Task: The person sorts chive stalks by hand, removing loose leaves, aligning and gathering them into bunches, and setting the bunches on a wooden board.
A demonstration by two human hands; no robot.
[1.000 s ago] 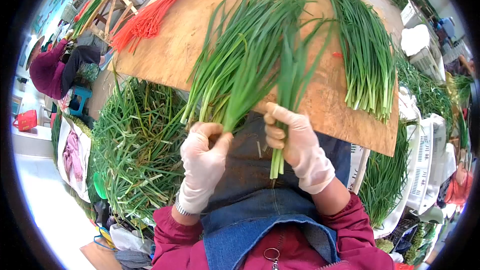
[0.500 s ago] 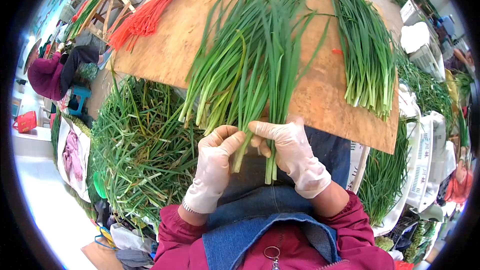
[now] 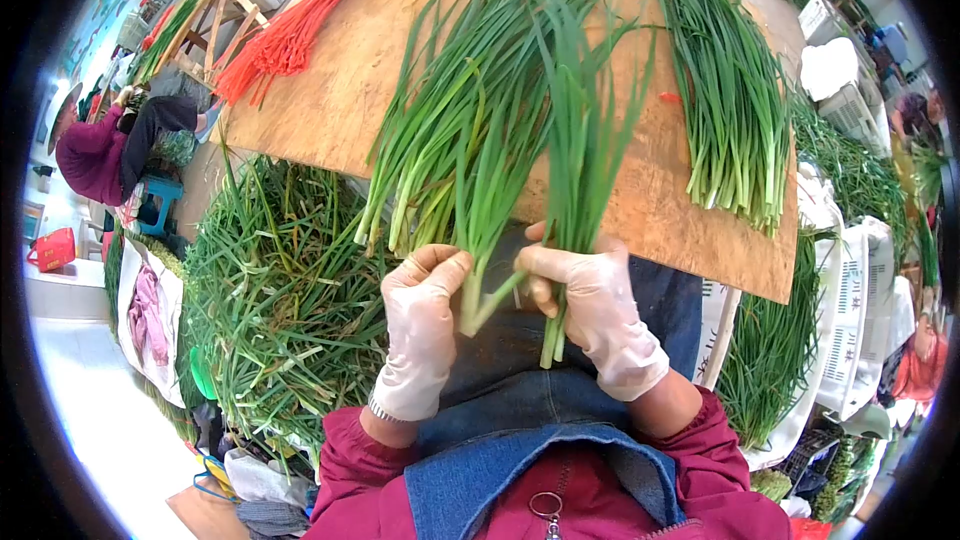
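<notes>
My left hand (image 3: pixel 420 325), in a pale thin glove, pinches the white lower end of a garlic chive (image 3: pixel 483 240) between thumb and fingertips. A pale green strip (image 3: pixel 503 292) runs slantwise from that stem base to my right thumb. Gloved too, my right hand (image 3: pixel 592 305) is closed round a small bunch of garlic chives (image 3: pixel 578 165), whose cut ends poke out below the fingers. Beyond both hands a loose heap of garlic chives (image 3: pixel 440 130) lies on the wooden board (image 3: pixel 310 130), stem ends toward me.
A neater chive pile (image 3: pixel 735 100) lies at the board's right. Red ties (image 3: pixel 290 35) lie at its far left. Discarded leaves (image 3: pixel 290 300) are heaped on my left; white crates (image 3: pixel 845 310) stand on the right. Another person (image 3: pixel 100 145) sits at far left.
My hands have moved slightly apart. The strip now stretches between the left-hand stem and my right thumb. The bunch in my right hand has swung a little rightward, away from the heap.
</notes>
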